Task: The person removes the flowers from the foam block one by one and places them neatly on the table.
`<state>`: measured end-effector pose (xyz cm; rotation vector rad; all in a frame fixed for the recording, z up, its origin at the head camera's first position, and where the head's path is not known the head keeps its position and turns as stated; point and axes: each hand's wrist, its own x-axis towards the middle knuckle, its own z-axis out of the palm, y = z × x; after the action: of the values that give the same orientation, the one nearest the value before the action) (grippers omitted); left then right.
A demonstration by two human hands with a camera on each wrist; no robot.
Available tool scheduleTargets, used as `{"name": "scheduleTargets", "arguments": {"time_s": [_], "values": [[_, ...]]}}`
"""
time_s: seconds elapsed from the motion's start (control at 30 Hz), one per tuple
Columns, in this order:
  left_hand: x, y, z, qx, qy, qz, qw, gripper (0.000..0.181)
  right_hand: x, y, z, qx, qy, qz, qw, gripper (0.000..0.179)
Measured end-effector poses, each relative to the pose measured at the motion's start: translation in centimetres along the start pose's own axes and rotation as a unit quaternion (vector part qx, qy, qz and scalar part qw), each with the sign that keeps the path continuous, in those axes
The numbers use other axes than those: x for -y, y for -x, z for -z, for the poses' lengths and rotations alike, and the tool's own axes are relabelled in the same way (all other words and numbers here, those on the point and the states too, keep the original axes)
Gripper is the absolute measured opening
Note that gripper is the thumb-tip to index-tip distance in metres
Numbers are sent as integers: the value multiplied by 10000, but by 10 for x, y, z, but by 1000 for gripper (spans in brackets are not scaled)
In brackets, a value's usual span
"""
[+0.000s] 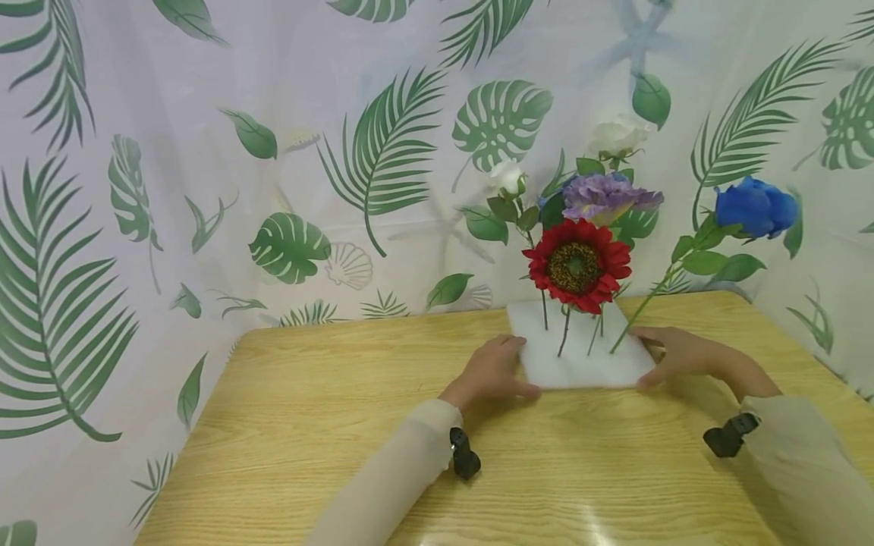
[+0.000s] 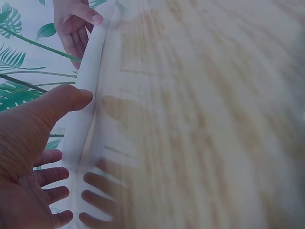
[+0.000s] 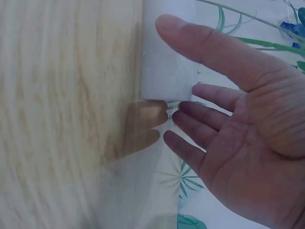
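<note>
Wood-grain table (image 1: 328,394) bears white foam board (image 1: 570,373) stuck with flowers (image 1: 576,263), blue rose (image 1: 754,208) tilted; left hand (image 1: 490,371), right hand (image 1: 690,355) spread wide at its sides

passage: table (image 1: 341,387) left of white board (image 1: 570,373) | obstacles: stems (image 1: 564,334) above board, curtain (image 1: 403,45) behind

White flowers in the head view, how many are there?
2: a smaller white flower at the left of the arrangement, and a larger white flower above the purple flower in the picture. Others may be hidden behind the blooms.
</note>
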<state>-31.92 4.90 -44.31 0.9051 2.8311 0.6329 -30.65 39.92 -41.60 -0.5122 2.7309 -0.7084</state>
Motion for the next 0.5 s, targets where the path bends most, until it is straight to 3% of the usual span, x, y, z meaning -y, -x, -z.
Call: {"name": "scheduleTargets", "arguments": {"time_s": [0.2,0.5], "values": [[1,-4,-3,46,-102,6,9999,89,-3,2,-3,-77,-184,-34,9998,105],[0,-2,3,118,37,-25,9999,89,-4,-5,-1,-175,489,95,9986,104]]}}
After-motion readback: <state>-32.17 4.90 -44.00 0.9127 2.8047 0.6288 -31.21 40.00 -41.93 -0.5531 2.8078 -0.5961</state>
